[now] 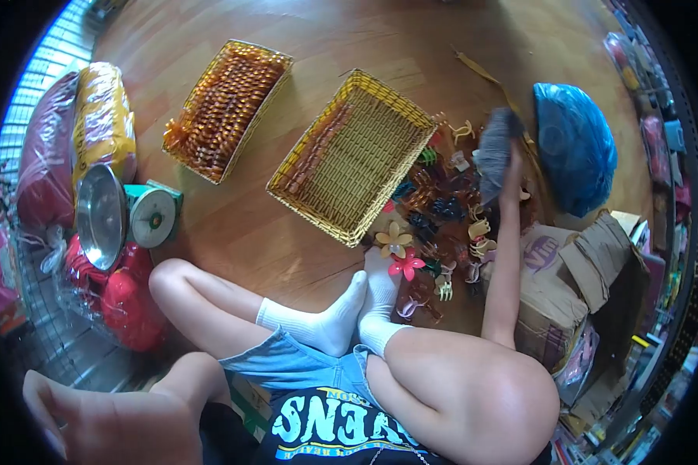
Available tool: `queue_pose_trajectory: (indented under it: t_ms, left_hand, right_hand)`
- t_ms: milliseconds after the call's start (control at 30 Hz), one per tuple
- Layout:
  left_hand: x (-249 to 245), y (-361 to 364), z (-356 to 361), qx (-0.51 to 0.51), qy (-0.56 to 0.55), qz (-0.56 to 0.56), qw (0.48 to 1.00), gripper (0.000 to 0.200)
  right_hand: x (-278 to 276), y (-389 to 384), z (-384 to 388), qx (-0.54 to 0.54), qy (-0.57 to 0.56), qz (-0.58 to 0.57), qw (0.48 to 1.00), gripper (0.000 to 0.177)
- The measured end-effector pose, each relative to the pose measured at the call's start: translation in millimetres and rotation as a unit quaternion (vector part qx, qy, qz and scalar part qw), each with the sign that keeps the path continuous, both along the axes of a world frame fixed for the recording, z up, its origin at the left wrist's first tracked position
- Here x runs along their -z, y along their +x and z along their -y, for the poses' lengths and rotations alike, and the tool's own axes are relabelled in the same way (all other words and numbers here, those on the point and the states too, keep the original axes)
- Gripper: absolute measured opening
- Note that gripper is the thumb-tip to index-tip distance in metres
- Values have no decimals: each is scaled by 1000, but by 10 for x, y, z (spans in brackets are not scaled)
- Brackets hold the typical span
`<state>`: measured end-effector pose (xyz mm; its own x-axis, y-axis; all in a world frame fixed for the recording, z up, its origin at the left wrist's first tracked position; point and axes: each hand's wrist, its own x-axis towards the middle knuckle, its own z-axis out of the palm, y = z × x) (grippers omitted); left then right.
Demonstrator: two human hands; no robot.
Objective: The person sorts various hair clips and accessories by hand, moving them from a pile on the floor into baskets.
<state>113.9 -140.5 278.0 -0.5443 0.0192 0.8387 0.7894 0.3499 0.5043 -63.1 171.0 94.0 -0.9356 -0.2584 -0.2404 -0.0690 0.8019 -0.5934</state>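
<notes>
My right arm reaches out over a pile of hair claw clips in mixed colours. At its end my right hand, blurred, is closed on a grey striped bundle with a dark end; I cannot make out what kind it is. Close to the camera at the lower left is my left hand, its fingers mostly hidden. A yellow-rimmed woven basket with a row of brownish pieces along one side stands left of the pile. Flower clips, one tan and one red, lie near my foot.
Another basket holds shiny amber-coloured pieces. A green scale with a metal pan stands left, beside filled bags and a red bag. At right are a blue plastic bag, a cardboard box and stocked shelves.
</notes>
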Motion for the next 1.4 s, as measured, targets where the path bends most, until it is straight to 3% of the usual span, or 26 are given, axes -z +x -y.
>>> queue_pose_trajectory:
  t_ms: [33,67,267,367,500,700,800,867,933,967,1000,1033,1067,1100,1133,1200,1233,1267,1300,1333,1367,1400]
  left_hand:
    - [-19,128,17,-3,4,2,1000,34]
    - [-39,341,158,-5,10,4,1000,33]
    - [-79,154,-19,6,28,10,1000,33]
    - [-67,-191,-193,21,36,17,999,32]
    - [-88,86,-82,25,61,19,998,32]
    - [-99,-35,-185,47,92,18,994,31]
    - [-118,-44,-190,55,104,21,993,31]
    - [-117,-52,-214,62,116,21,991,30]
    - [-124,72,-180,71,130,20,989,30]
    - [-123,105,-165,77,137,19,987,30]
    - [-114,90,-174,82,145,19,986,30]
    - [-115,77,-163,85,147,19,985,30]
    - [-117,60,-130,102,131,34,986,27]
    - [-114,44,-87,120,113,48,985,25]
    - [-96,27,-3,123,114,46,985,25]
    - [-18,-13,145,297,177,171,923,24]
    - [198,-17,79,302,177,168,921,24]
    - [564,-11,-56,233,310,93,917,31]
    - [795,-19,-203,157,435,17,886,43]
    - [846,-212,-360,34,423,142,894,23]
    - [1059,-360,-527,-56,312,215,923,10]
    - [1252,-378,-631,-61,253,345,902,12]
  right_hand:
    - [790,-326,-397,101,-133,-189,968,34]
    - [1560,-530,-786,74,14,-231,970,32]
    - [1361,-479,-377,-70,177,-142,971,23]
    - [1365,-534,-300,-189,336,-134,913,22]
    - [1433,-555,-314,-200,347,-128,907,20]
    - [1626,-510,-402,-174,334,-217,901,19]
    - [1530,-407,-461,-139,271,-247,920,25]
    - [1395,-336,-481,41,162,-226,960,33]
    - [1418,-326,-666,48,138,-229,962,36]
    - [1411,-280,-733,117,-63,-154,979,37]
    - [1391,-222,-788,180,-260,-71,946,39]
    - [1409,-116,-783,248,-410,-44,876,46]
    - [1413,-10,-786,249,-408,-46,877,46]
    - [1407,99,-779,309,-612,62,726,46]
    - [1389,224,-741,343,-768,164,516,47]
    - [1026,510,-319,393,-779,200,445,53]
    - [1557,669,-482,282,-825,265,413,56]
    - [1698,792,-510,282,-826,259,413,56]
    - [1795,925,-473,264,-803,264,464,54]
    - [1858,1047,-373,245,-778,269,512,53]
    - [1932,1158,-243,226,-750,273,559,51]
    - [1992,1236,-87,206,-719,277,603,49]
